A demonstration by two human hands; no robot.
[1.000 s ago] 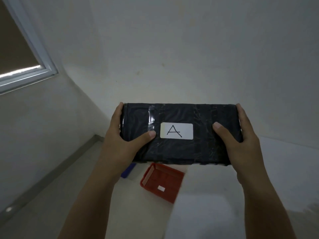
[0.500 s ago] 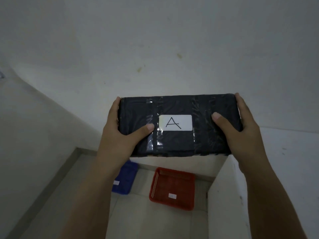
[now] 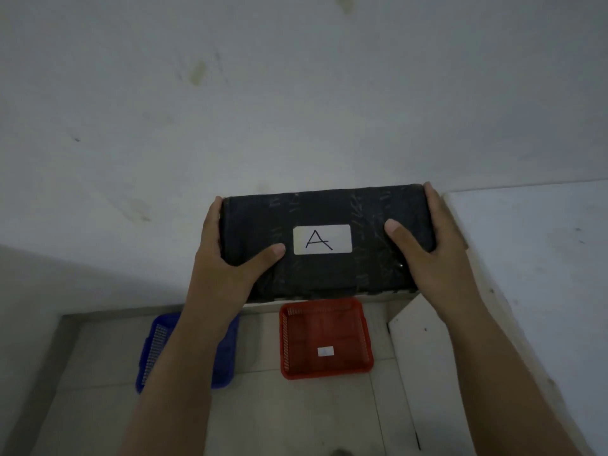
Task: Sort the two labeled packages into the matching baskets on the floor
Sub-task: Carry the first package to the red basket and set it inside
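Head view, looking down past the person's forearms. Nearest the camera, two bare forearms rise from the lower edge of the frame. The left forearm crosses in front of the blue basket (image 3: 223, 353) and hides much of it; the right forearm runs along the white surface (image 3: 533, 245) at the right of the frame.

Below and beyond the forearms lies the pale tiled floor (image 3: 296, 413). On it stand two baskets side by side and apart: the blue one at left and the red basket (image 3: 325, 337) at right, open side up. A small white tag (image 3: 325, 351) lies on the red basket's bottom; its writing is too small to read. A white panel (image 3: 424, 357) stands just right of the red basket.

Above the baskets, the black package (image 3: 322, 274) is held level in the air, its long axis running left to right. The left hand (image 3: 227, 255) is closed around its left end, thumb on the upper face and fingers wrapped over the far edge. The right hand (image 3: 431, 245) is closed around its right end in the same manner. A white label (image 3: 322, 239) marked "A" sits at the centre of the upper face, between the two thumbs. The package's near edge overlaps the far rim of the red basket in this view.

Farthest back is a pale wall (image 3: 296, 110) with faint stains.
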